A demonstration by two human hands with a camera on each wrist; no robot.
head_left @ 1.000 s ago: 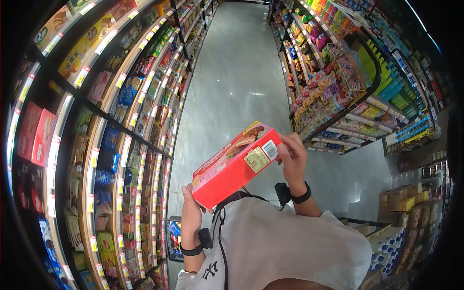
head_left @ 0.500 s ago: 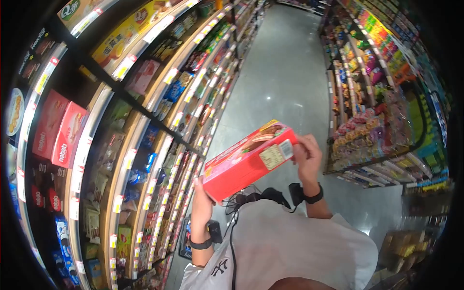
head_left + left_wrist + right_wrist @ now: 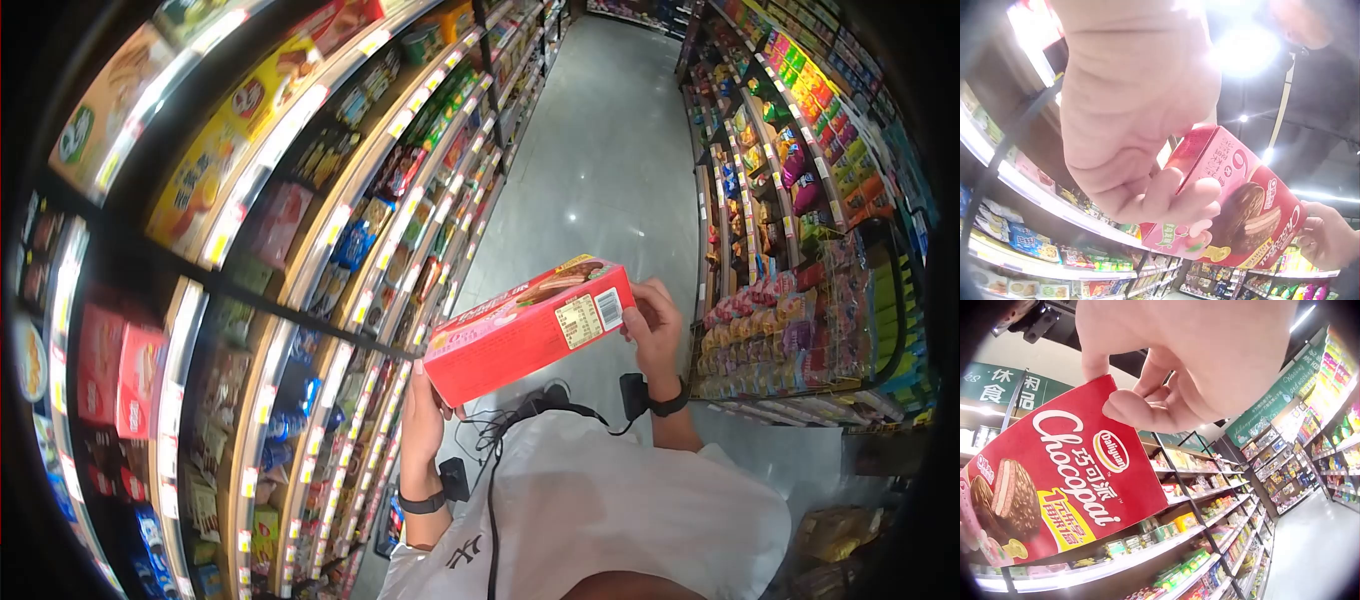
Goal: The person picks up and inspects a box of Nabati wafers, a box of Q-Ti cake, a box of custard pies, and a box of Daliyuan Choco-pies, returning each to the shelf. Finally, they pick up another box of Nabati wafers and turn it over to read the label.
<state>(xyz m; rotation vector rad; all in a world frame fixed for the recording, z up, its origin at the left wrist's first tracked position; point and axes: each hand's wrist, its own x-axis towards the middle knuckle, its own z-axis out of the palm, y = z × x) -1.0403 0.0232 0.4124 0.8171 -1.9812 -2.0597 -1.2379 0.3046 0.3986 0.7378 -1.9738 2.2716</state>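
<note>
A red and pink Chocopai box (image 3: 500,362) is held up in front of the chest by both hands. Its side with a barcode and a pale label panel shows in the head view. My left hand (image 3: 424,420) grips the left end, and the left wrist view has its fingers (image 3: 1192,200) curled over the pink front. At the opposite end, my right hand (image 3: 656,332) pinches the edge between thumb and fingers. The right wrist view shows the printed front of the box (image 3: 1132,500) with chocolate pies pictured on it.
Snack shelves (image 3: 270,385) line the left, close beside the left arm. On the right stands another rack (image 3: 790,320) of bagged snacks. A grey floor aisle (image 3: 590,150) runs ahead between them. A basket (image 3: 388,525) is partly visible by the left forearm.
The head view has turned, so the shelves and aisle sit further right. The box lies flatter in view than before. Both hands keep their hold on its ends.
</note>
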